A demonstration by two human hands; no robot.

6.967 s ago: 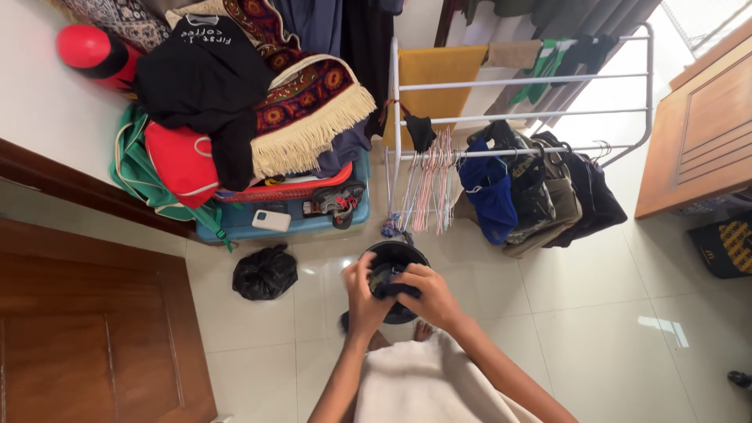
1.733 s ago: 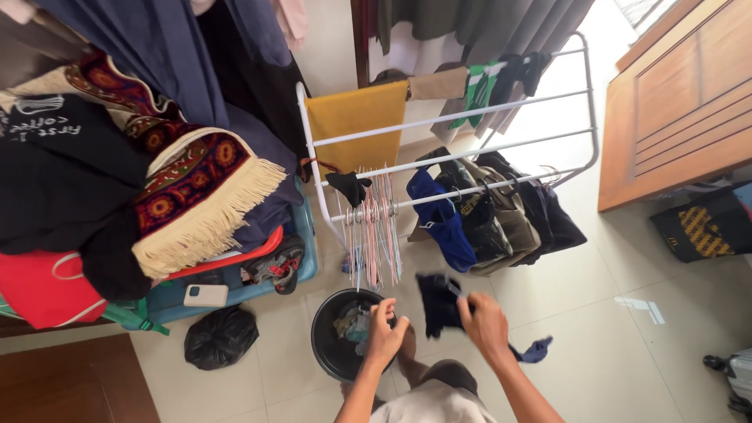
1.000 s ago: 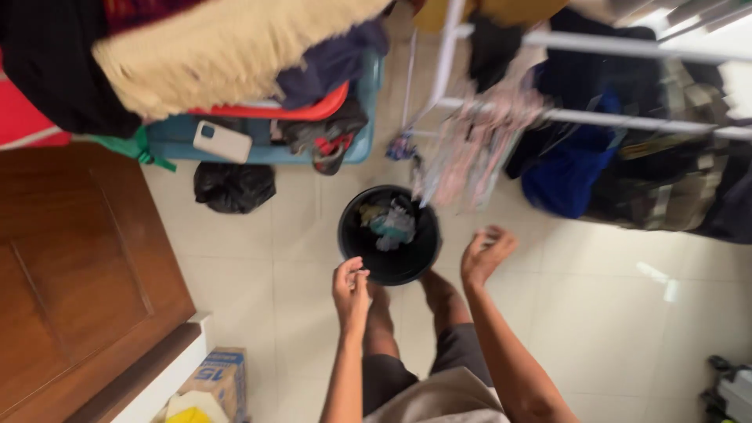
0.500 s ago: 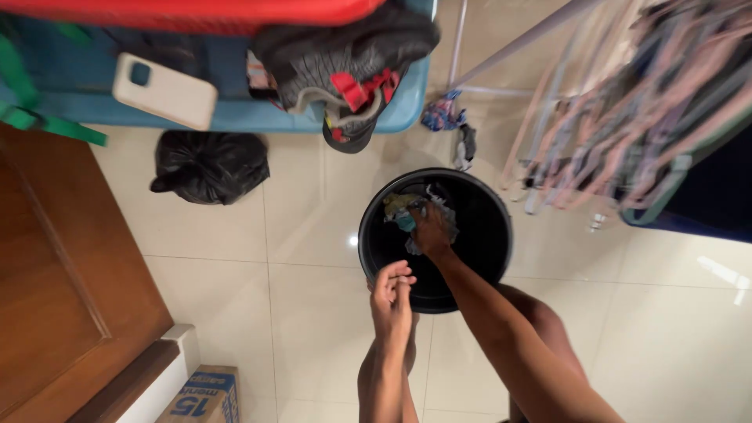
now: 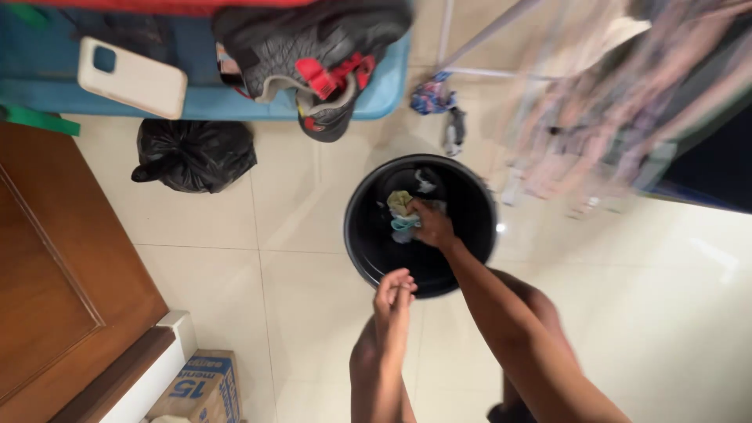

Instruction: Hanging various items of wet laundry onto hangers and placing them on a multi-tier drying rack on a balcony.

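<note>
Right hand (image 5: pixel 432 225) is inside the bucket (image 5: pixel 368 243), fingers closed on the cloth (image 5: pixel 401 213) at its bottom. Left hand (image 5: pixel 394 294) hovers empty, half-curled, over the near rim. Cloth not yet lifted; few items left inside.

A black bucket (image 5: pixel 368 235) holds pale yellow and teal cloths (image 5: pixel 402 213), beside a black bag (image 5: pixel 194 154), a blue tub (image 5: pixel 196 100) and a white phone (image 5: pixel 131 77) on cream tiles (image 5: pixel 298 313).
</note>
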